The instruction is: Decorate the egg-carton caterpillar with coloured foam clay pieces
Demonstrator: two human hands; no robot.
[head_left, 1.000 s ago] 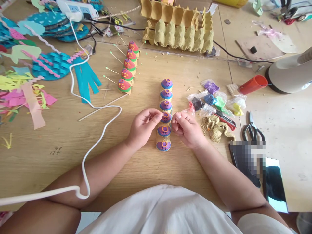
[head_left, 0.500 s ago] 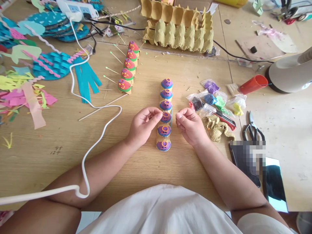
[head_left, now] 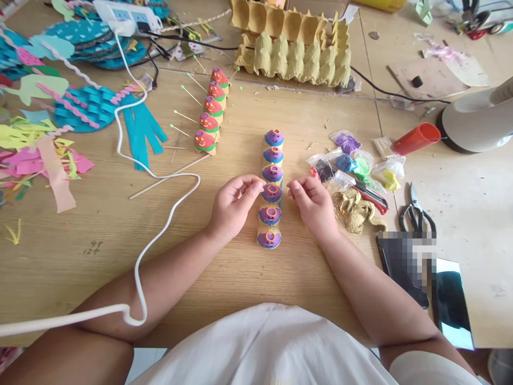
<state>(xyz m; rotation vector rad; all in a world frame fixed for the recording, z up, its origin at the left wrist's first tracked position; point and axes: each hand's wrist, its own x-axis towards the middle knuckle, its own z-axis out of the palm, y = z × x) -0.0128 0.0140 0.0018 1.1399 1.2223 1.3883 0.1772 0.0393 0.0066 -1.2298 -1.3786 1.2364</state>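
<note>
A strip of egg-carton cups (head_left: 269,216) lies lengthwise before me, its bumps covered in purple and blue clay with orange rings and small dark face marks. To its left, my left hand (head_left: 235,207) is closed in a pinch, thumb and forefinger tips right at the edge of a middle bump. My right hand (head_left: 313,206) is closed in a pinch too, a little to the right of the strip and apart from it. Anything between either set of fingertips is too small to make out.
Farther left stands a red and green egg-carton caterpillar (head_left: 208,123) with thin sticks poking out. Bagged clay (head_left: 347,141), a box cutter (head_left: 372,198) and scissors (head_left: 417,211) lie at right. A white cable (head_left: 160,232) crosses the left side.
Both hands have shifted very slightly to the left, still pinched. The purple strip has stayed in place.
</note>
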